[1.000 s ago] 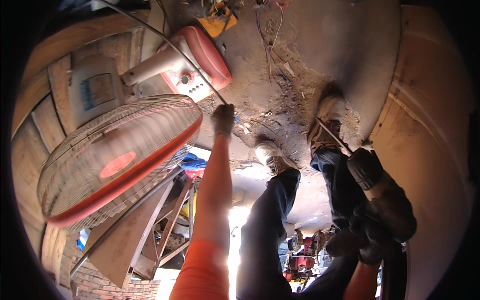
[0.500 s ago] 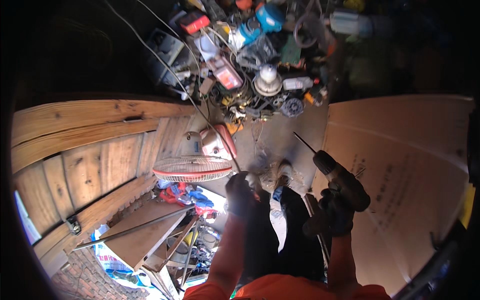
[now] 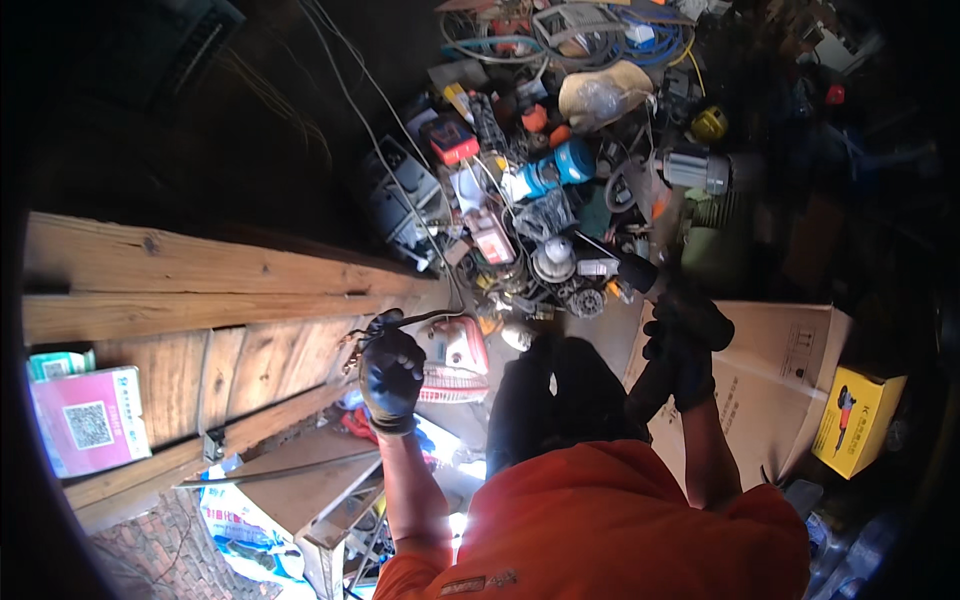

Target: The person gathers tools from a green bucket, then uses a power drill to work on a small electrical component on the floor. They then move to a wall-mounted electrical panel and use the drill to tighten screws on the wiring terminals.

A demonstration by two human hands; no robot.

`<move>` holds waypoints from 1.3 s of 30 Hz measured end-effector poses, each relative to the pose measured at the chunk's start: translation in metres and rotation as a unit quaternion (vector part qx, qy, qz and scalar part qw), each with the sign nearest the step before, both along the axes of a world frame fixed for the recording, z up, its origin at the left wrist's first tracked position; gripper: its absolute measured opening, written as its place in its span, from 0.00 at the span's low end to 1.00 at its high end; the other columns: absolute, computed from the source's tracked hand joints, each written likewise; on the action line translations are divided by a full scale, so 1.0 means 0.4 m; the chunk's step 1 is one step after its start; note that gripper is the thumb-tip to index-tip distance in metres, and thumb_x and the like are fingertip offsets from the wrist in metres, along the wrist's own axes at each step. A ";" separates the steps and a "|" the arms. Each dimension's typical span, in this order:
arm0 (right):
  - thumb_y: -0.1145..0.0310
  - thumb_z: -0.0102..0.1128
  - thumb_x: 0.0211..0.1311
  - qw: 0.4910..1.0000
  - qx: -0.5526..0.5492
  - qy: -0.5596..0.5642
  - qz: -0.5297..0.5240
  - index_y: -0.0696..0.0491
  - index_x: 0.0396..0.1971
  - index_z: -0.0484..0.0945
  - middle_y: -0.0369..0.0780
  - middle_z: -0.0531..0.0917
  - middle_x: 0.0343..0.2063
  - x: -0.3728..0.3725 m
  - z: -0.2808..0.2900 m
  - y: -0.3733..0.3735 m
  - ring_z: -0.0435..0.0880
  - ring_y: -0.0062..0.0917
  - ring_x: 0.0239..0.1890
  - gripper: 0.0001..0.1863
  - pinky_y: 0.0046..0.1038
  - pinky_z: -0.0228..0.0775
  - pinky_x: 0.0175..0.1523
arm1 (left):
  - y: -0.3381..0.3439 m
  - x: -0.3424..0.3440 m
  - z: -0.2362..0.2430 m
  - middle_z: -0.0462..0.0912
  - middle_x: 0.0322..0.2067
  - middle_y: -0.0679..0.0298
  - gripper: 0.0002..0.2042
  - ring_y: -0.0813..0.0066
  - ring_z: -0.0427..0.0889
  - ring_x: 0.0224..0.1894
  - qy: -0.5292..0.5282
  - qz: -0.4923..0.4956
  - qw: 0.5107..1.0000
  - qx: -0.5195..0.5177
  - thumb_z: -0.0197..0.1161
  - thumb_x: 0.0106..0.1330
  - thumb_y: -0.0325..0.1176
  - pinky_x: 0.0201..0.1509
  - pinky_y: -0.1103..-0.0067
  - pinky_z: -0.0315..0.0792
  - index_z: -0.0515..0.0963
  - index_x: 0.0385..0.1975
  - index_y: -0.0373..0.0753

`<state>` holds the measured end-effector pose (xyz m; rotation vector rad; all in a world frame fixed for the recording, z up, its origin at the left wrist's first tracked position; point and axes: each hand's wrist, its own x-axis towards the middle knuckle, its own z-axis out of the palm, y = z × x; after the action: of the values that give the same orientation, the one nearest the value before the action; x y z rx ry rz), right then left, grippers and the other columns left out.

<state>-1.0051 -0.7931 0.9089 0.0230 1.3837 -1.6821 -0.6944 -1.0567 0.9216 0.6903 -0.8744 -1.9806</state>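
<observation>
My left hand [image 3: 392,375], in a dark work glove, is closed around a dark cord [image 3: 432,316]. Brownish strands that look like cord ends poke out beside its fingers, close to the wooden door [image 3: 260,360]. From that hand the cord runs right, over the pink and white base of a fan [image 3: 468,345]. The fan's red-rimmed guard [image 3: 450,384] lies partly behind my left hand. On the other side, my gloved right hand [image 3: 688,350] grips a dark cordless drill [image 3: 638,272]. Its long thin bit points up and left over the clutter; the grip is mostly hidden by the glove.
Ahead lies a heap of tools and parts, with a blue power tool [image 3: 560,168], a grey motor [image 3: 695,170] and a straw hat [image 3: 603,95]. A large cardboard box [image 3: 770,400] and a yellow box [image 3: 858,420] stand right. Boards [image 3: 290,475] lean at lower left.
My left hand has moved left toward the wooden door with the cord. My right hand has raised the drill farther forward. The view has tilted up, showing more of the heap.
</observation>
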 end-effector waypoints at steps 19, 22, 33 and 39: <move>0.54 0.54 0.62 0.949 -0.289 0.015 0.129 0.55 0.54 0.69 0.40 0.79 0.44 -0.065 0.138 -0.465 0.75 0.21 0.32 0.26 0.28 0.67 0.39 | -0.380 -0.056 0.227 0.70 0.17 0.76 0.15 0.90 0.65 0.18 -0.084 0.174 0.951 -0.242 0.53 0.73 0.44 0.21 0.90 0.58 0.75 0.30 0.40; 0.51 0.57 0.60 0.882 -0.377 -0.133 0.251 0.53 0.58 0.68 0.41 0.78 0.48 -0.025 0.195 -0.637 0.73 0.22 0.34 0.30 0.29 0.67 0.40 | -0.450 -0.146 0.276 0.72 0.17 0.74 0.14 0.88 0.66 0.16 -0.009 0.197 0.963 -0.181 0.51 0.73 0.41 0.18 0.88 0.58 0.77 0.33 0.38; 0.58 0.59 0.61 0.889 -0.247 -0.246 0.295 0.53 0.58 0.68 0.44 0.78 0.49 0.008 0.165 -1.075 0.81 0.34 0.46 0.27 0.36 0.75 0.52 | -0.597 -0.378 0.387 0.62 0.14 0.77 0.17 0.87 0.57 0.13 0.061 0.141 0.987 0.049 0.48 0.75 0.47 0.15 0.89 0.51 0.77 0.36 0.40; 0.60 0.56 0.63 0.877 -0.265 -0.278 0.290 0.55 0.54 0.71 0.46 0.80 0.43 -0.013 0.170 -1.084 0.81 0.34 0.43 0.22 0.39 0.74 0.54 | -0.598 -0.341 0.318 0.83 0.38 0.61 0.21 0.71 0.80 0.43 0.254 0.134 0.954 0.084 0.49 0.72 0.50 0.47 0.77 0.74 0.77 0.47 0.37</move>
<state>-1.0104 -1.2268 0.9770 -0.1910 0.4054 -1.3311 -0.8310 -1.2959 1.0490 0.3382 -0.2884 -1.8693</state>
